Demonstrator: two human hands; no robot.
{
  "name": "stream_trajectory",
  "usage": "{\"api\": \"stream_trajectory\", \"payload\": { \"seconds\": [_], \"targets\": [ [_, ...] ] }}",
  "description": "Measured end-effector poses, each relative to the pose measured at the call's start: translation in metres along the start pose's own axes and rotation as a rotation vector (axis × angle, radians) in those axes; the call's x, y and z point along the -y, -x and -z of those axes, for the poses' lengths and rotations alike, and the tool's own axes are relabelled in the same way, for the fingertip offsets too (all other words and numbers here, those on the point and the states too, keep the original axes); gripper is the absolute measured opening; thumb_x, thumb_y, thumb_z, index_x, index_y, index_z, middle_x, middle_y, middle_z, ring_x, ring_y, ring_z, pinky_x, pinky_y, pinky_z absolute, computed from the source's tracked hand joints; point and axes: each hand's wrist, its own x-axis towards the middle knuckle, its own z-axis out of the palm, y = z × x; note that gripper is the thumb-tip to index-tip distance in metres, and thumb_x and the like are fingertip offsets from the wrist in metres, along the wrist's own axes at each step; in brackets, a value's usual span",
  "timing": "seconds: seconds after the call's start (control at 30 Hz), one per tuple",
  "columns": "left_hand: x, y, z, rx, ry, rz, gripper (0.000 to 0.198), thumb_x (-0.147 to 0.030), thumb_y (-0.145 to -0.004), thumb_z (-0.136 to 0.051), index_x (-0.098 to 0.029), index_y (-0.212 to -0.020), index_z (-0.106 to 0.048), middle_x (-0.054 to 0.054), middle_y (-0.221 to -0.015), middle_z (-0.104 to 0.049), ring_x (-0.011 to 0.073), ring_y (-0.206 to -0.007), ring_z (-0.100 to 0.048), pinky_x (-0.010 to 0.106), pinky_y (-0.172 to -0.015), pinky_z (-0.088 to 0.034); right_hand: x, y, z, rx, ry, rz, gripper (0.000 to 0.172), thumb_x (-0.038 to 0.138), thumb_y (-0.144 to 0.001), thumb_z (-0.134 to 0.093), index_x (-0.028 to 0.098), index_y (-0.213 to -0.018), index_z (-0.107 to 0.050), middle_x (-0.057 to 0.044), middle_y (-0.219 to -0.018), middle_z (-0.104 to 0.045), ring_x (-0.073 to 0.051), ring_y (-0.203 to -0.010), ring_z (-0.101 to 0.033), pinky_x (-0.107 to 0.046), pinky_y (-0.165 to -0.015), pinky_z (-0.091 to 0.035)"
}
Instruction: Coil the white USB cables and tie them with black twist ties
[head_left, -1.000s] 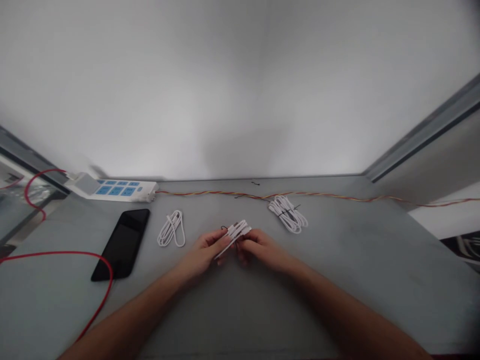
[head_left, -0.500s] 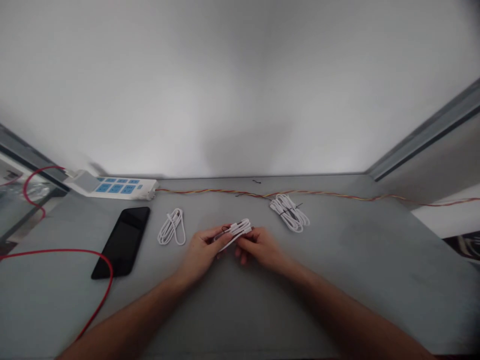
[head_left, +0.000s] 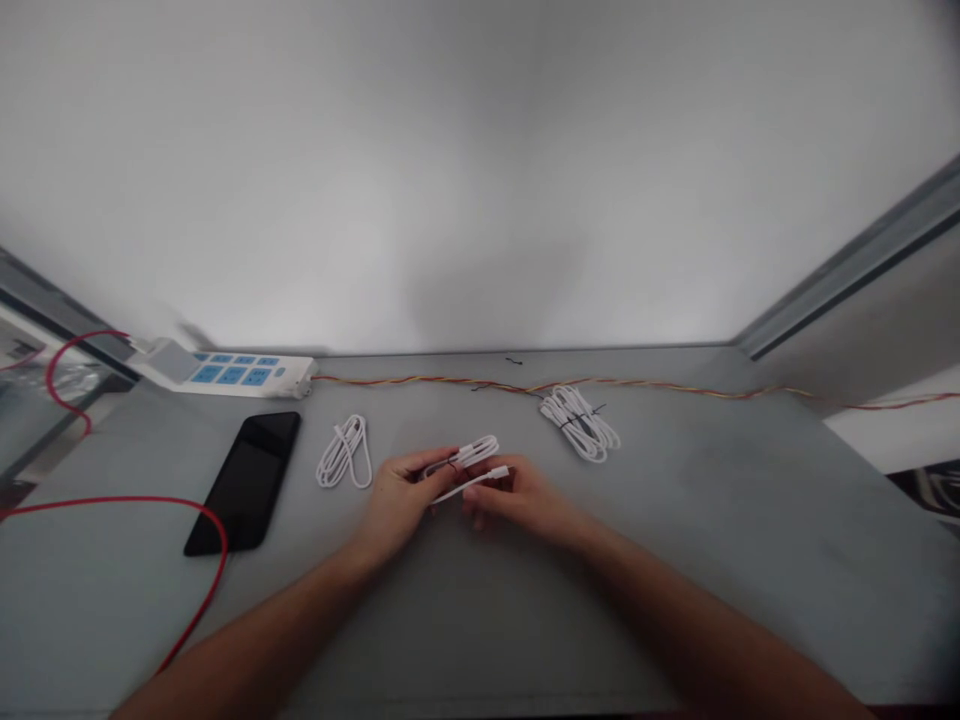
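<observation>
My left hand [head_left: 397, 500] is closed on a coiled white charging cable [head_left: 478, 450], with a dark twist tie [head_left: 452, 464] around the coil close to the fingertips. One plug end [head_left: 498, 473] of this cable stands apart from the coil, pointing right. My right hand [head_left: 525, 497] pinches the cable just behind that plug, thumb on top. Left of my hands lies a loosely looped white cable [head_left: 345, 455] without a visible tie. To the right is a bundle of white cables [head_left: 579, 424] bound with dark ties.
A black phone [head_left: 246, 482] lies at left, crossed at its lower corner by a red cable [head_left: 214, 590]. Behind it, a white power strip [head_left: 244, 374] with blue sockets holds a charger [head_left: 169, 361]. A twisted red-yellow wire [head_left: 675, 390] runs along the wall. A small dark tie [head_left: 514, 362] lies nearby.
The plug end has come away from the coil and now sticks out to the right below it. My right fingers have shifted onto the cable behind the plug.
</observation>
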Motion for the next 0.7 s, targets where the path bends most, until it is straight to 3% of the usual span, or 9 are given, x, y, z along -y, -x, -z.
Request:
{"api": "stream_trajectory", "payload": {
  "seconds": [0.27, 0.53, 0.7],
  "targets": [
    [0.0023, -0.0012, 0.0015, 0.069, -0.064, -0.041, 0.044, -0.043, -0.074, -0.069, -0.014, -0.106, -0.073, 0.004, -0.073, -0.071, 0.0089, -0.049, -0.046, 0.022, -0.048, -0.036, -0.0023, -0.0025, 0.0002, -0.066, 0.054, 0.008, 0.043, 0.058, -0.074, -0.063, 0.015, -0.081, -0.062, 0.001, -0.061, -0.060, -0.011, -0.049, -0.055, -0.023, -0.050, -0.046],
    [0.0057, -0.0008, 0.0028, 0.095, -0.076, -0.105, 0.045, -0.045, -0.077, -0.066, -0.015, -0.110, -0.070, 0.007, -0.087, -0.074, 0.0124, -0.058, -0.058, 0.022, -0.050, -0.042, 0.0019, 0.0007, 0.0017, -0.107, 0.123, 0.052, 0.041, 0.055, -0.078, -0.061, 0.016, -0.069, -0.060, 0.001, -0.057, -0.058, -0.010, -0.051, -0.055, -0.023, -0.051, -0.044],
    [0.0039, -0.0007, 0.0044, 0.123, -0.086, -0.218, 0.038, -0.035, -0.077, -0.068, -0.015, -0.110, -0.070, 0.009, -0.105, -0.073, 0.0206, -0.091, -0.067, 0.030, -0.080, -0.052, 0.0034, 0.0007, 0.0024, -0.125, 0.126, 0.079, 0.038, 0.053, -0.079, -0.061, 0.017, -0.068, -0.060, 0.001, -0.058, -0.058, -0.011, -0.052, -0.055, -0.024, -0.053, -0.044]
  ]
}}
